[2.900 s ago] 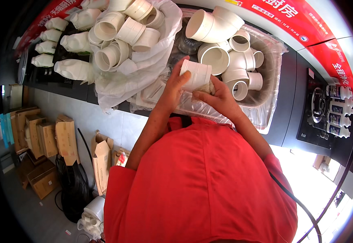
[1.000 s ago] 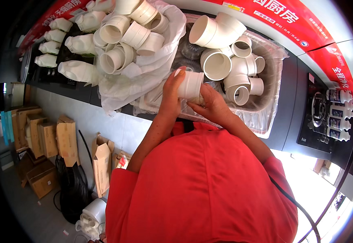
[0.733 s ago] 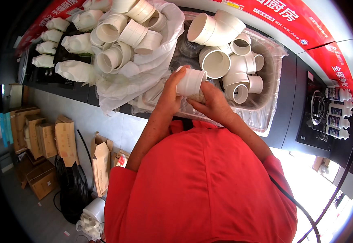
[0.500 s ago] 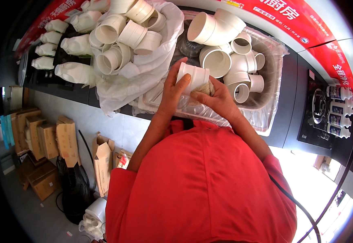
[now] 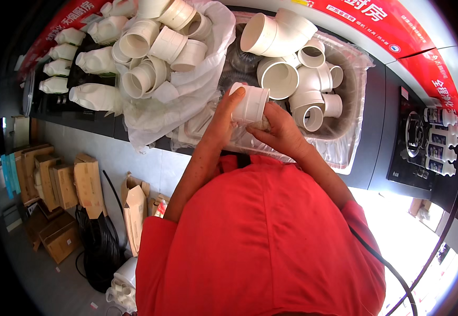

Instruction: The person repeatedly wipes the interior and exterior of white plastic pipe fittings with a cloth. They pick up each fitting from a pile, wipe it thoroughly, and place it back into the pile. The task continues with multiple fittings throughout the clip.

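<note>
Held above the near edge of a plastic-lined tub [image 5: 352, 113] is a short white pipe coupling [image 5: 251, 105]. My left hand [image 5: 222, 118] is closed round its left side, thumb on top. At the coupling's right end, my right hand [image 5: 281, 131] is closed on a tan, rough-looking cloth [image 5: 262, 125], mostly hidden by the fingers and pressed against the fitting. Inside the tub, beyond my hands, lie a large white pipe elbow [image 5: 279, 36], a wide white ring-shaped fitting [image 5: 278, 77] and several smaller white fittings.
To the left, a white plastic bag [image 5: 208, 79] overflows with pipe fittings. White jugs [image 5: 94, 60] stand at the far left, white bottles [image 5: 442, 139] at the right. Cardboard boxes [image 5: 89, 184] and a black coil [image 5: 96, 247] sit on the floor. A black cable [image 5: 386, 263] hangs at my right.
The coupling has turned in my left hand, its right end now facing my right hand more squarely. My right hand has shifted slightly down, and less of the tan cloth shows.
</note>
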{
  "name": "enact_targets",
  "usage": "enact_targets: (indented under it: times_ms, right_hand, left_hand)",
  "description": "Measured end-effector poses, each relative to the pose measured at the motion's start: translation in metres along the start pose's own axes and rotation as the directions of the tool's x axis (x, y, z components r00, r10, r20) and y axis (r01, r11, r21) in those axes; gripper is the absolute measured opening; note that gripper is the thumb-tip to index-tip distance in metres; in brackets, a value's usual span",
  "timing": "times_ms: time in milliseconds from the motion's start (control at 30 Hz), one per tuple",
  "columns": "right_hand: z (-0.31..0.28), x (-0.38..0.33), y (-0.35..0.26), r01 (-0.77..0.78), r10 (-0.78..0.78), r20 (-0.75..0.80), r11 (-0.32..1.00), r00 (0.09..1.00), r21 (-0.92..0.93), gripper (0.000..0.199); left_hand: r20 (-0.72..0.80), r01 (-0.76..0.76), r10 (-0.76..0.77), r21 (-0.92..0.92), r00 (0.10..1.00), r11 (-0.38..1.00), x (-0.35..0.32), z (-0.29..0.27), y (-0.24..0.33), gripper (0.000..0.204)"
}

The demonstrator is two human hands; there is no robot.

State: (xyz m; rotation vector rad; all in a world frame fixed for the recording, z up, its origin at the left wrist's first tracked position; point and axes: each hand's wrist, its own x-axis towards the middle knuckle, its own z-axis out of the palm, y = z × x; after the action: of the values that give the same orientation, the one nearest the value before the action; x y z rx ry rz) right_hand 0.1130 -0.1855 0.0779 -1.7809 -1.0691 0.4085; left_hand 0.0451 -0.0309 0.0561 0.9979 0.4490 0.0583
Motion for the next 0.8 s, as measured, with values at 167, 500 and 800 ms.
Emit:
enact_targets:
  times_ms: [167, 500, 800]
  right_hand:
    - [-0.010, 0.006, -0.023, -0.390, 0.352, 0.185, 0.703, 0.917, 0.595, 0.045]
    - [0.007, 0.001, -0.008, 0.103, -0.109, -0.052, 0.989, 0.993, -0.111, 0.044]
    - [0.000, -0.003, -0.002, -0.268, 0.258, 0.080, 0.882, 0.963, 0.387, 0.043]
  left_hand:
    - [0.076, -0.359, 0.352, 0.291, 0.933, 0.887, -0.011, 0.014, 0.015, 0.053]
    - [-0.063, -0.160, 0.162, 0.038, 0.985, 0.986, -0.010, 0.018, 0.020, 0.044]
    - [0.018, -0.040, 0.041, -0.074, 0.999, 0.996, -0.004, 0.007, 0.012, 0.051]
